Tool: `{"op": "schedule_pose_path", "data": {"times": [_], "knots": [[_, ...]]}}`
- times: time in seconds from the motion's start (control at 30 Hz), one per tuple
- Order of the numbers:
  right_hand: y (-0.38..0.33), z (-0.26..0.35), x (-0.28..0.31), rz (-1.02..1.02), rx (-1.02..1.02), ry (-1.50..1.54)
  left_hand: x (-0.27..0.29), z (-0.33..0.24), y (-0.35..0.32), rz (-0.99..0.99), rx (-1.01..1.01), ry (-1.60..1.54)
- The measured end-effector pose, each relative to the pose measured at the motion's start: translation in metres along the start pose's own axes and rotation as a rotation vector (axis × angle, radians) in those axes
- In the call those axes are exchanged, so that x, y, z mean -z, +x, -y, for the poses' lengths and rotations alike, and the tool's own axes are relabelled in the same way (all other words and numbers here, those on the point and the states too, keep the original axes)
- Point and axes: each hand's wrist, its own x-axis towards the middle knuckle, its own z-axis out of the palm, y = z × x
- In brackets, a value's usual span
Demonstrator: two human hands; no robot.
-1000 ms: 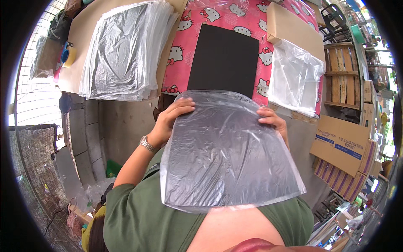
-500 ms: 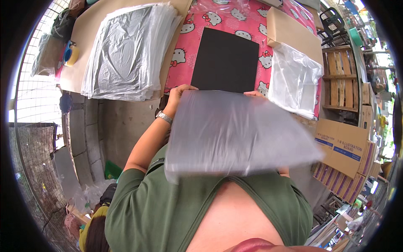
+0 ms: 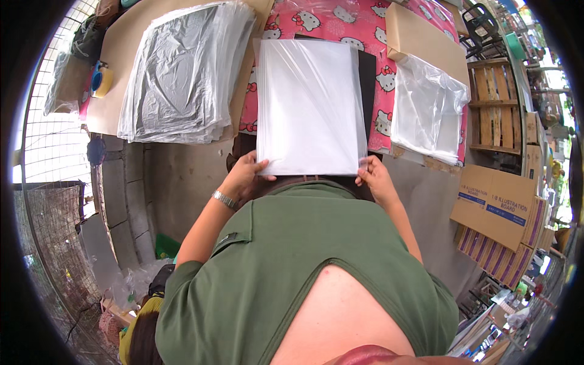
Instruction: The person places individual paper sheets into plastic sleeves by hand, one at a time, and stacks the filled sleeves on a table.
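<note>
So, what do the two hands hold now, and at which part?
Both hands hold one clear plastic bag, laid over the black board: left hand at its near left corner, right hand at its near right corner.

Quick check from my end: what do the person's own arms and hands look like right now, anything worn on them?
Both hands are bare, no gloves. The left hand has a silver metal wristband, watch or bracelet, at the wrist. The right hand shows nothing at the wrist and no rings I can make out. Both forearms are uncovered; the short sleeves of an olive-green shirt end at the upper arms.

Left hand [image 3: 242, 177] and right hand [image 3: 375, 179] hold clear bag [image 3: 309, 108].
</note>
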Motion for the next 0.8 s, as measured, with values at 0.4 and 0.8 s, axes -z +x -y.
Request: {"op": "schedule_pose_path", "data": {"times": [0.4, 0.8], "knots": [[0.002, 0.015, -0.028, 0.081, -0.177, -0.016, 0.000, -0.024, -0.032, -0.055, -0.325, 0.129], [0.165, 0.124, -0.212, 0.504, 0.173, -0.133, 0.147, -0.144, -0.055, -0.667, -0.851, 0.004]]}}
